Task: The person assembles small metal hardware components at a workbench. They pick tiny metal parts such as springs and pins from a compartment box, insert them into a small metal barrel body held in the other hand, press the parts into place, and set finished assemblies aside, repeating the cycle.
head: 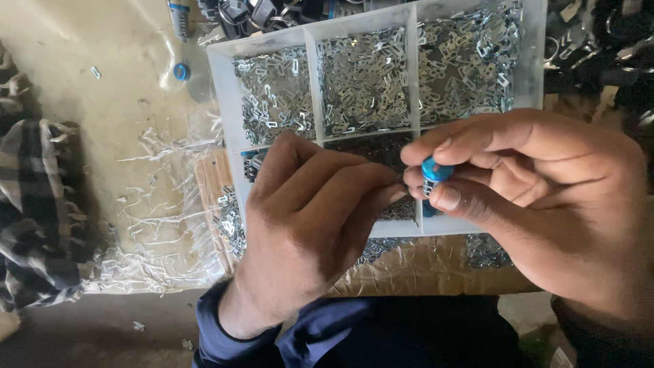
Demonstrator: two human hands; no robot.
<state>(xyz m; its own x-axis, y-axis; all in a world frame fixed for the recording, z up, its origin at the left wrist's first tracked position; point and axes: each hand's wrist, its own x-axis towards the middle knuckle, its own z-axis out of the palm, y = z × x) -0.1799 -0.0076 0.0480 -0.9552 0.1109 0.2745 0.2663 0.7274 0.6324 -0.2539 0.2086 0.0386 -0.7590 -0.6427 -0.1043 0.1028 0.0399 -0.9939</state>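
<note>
My right hand (545,204) pinches a small cylinder with a blue cap (436,174) between thumb and fingers, above the near edge of a white divided tray (310,37). My left hand (306,218) is closed in front of it, its fingertips touching the cylinder's side; whatever tiny piece it holds is hidden. The tray's far compartments are full of small silver metal plates (361,78). The near compartments sit mostly hidden under my hands.
A checked cloth (34,204) lies at the left. Crumpled clear plastic film (163,204) covers the worktop beside the tray. A blue cap (182,71) rests far left of the tray. Dark metal parts (599,41) pile up at the far right.
</note>
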